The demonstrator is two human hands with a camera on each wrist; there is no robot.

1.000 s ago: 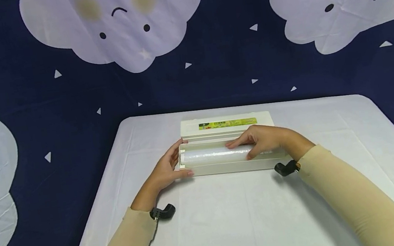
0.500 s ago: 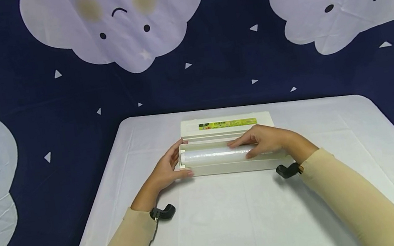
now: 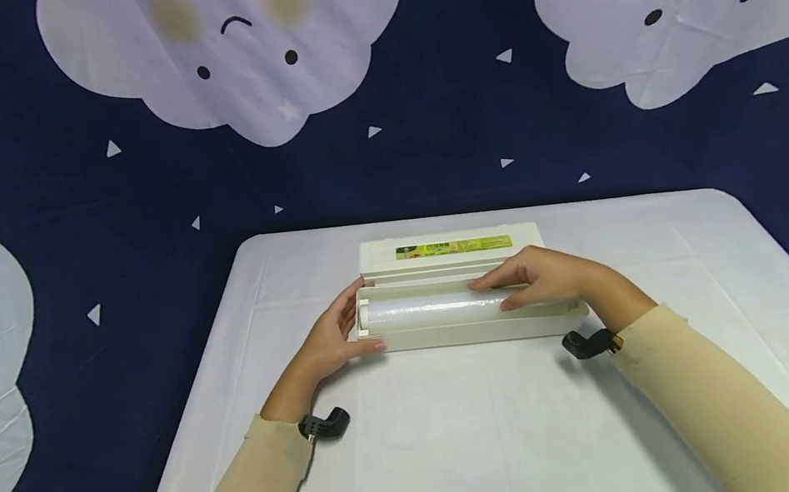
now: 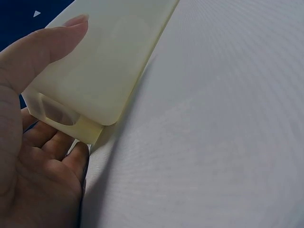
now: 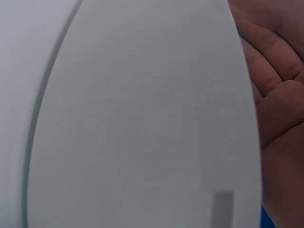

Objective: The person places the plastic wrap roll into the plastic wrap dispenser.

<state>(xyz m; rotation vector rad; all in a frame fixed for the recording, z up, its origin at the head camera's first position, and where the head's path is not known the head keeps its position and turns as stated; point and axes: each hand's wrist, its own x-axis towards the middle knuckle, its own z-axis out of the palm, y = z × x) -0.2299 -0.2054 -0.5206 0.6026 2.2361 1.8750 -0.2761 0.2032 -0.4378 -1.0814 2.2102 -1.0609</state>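
A long white cling film box [image 3: 445, 337] lies on the table, its lid [image 3: 375, 257] folded back. Inside it is a shiny roll of cling film [image 3: 426, 310]. My left hand [image 3: 328, 342] holds the box's left end, thumb on the front wall and fingers at the end and rear corner. In the left wrist view, that hand's thumb lies on the box [image 4: 109, 61]. Over the roll's right part is my right hand [image 3: 546, 277], fingertips at its far side and thumb at its near side. The front wall of the box [image 5: 137, 118] hides those fingertips in the right wrist view.
A yellow-green label [image 3: 453, 247] is stuck on the lid. The table [image 3: 423, 452] wears a white cloth, and a dark blue cloth [image 3: 384, 172] with clouds lies beyond it. Wrist cameras [image 3: 324, 424] project from both sleeves.
My right hand has slid a little to the right along the roll, its thumb rising slightly. The left hand and the box stay put.
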